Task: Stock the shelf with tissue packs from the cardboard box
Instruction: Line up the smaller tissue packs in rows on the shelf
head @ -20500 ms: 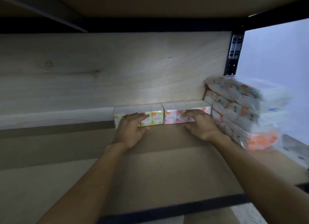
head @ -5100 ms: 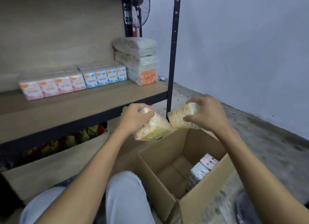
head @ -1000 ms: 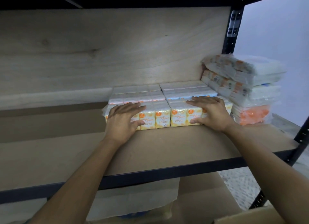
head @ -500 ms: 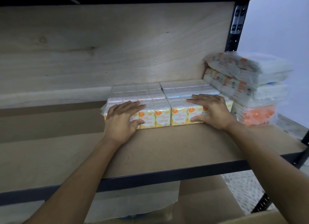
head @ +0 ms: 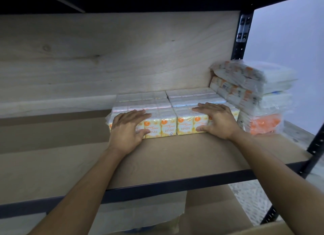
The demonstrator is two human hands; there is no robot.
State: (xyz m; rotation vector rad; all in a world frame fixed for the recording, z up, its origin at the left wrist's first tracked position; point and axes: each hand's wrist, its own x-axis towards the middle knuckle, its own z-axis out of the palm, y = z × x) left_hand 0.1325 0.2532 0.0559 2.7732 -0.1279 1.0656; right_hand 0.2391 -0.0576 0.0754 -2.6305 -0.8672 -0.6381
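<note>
Two yellow tissue packs stand side by side at the front of a block of packs on the wooden shelf (head: 166,157). My left hand (head: 128,129) lies over the left yellow pack (head: 161,127), fingers on its top and thumb on its front face. My right hand (head: 217,120) covers the right yellow pack (head: 185,126) the same way. Behind them sit rows of pink packs (head: 140,106) and blue packs (head: 192,101), reaching the back panel. A corner of the cardboard box (head: 263,229) shows at the bottom right; its inside is out of view.
A stack of plastic-wrapped tissue bundles (head: 259,98), the lowest one orange, fills the shelf's right end beside the black post (head: 242,33). Another black post (head: 315,143) stands at the front right corner. The upper shelf hangs low overhead. Flat cardboard (head: 210,208) lies under the shelf.
Both hands stay on the two yellow packs in the same pose. Only the view has shifted slightly; the packs have not visibly moved.
</note>
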